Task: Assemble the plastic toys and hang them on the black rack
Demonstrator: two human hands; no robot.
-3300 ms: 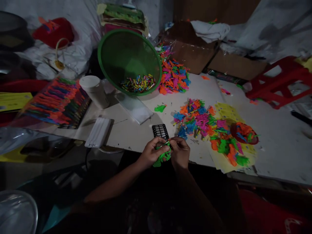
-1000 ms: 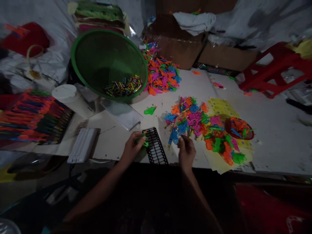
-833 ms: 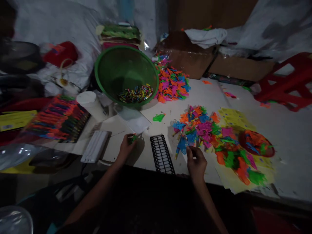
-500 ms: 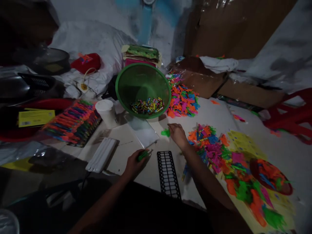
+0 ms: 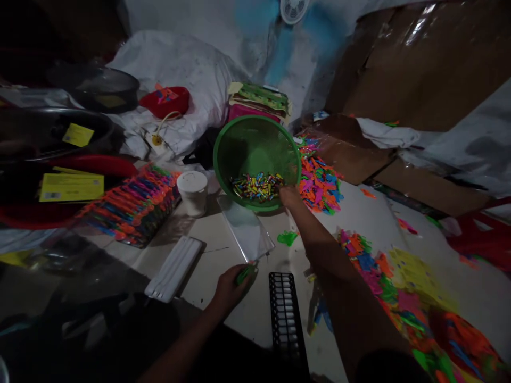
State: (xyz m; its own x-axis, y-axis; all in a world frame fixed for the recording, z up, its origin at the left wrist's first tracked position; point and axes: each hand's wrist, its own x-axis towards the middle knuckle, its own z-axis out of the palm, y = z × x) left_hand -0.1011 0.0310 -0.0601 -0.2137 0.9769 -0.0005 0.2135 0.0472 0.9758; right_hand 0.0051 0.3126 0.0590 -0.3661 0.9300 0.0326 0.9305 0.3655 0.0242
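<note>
My left hand (image 5: 230,287) is closed around a small green plastic piece (image 5: 245,273) above the table's near side. My right hand (image 5: 290,197) reaches over the near right rim of a green basket (image 5: 259,125), at the small shiny multicoloured cylinders (image 5: 257,187) in it; its fingertips are hard to make out there. Another green plastic piece (image 5: 286,238) lies on the table below my right forearm. A clear flat plastic bag (image 5: 245,226) lies between my left hand and the basket. Nearer me is a black slotted rack (image 5: 285,314).
Bright plastic pieces (image 5: 321,183) are heaped right of the basket, and more (image 5: 367,260) lie beyond my right forearm. To the left stand a white tub (image 5: 192,192), a white sealer-like bar (image 5: 175,268) and a bag of colourful pieces (image 5: 136,205). A fan (image 5: 293,10) is behind.
My right hand has moved from beside the loose green piece on the table up to the basket. My left hand keeps its green piece. The view has shifted somewhat.
</note>
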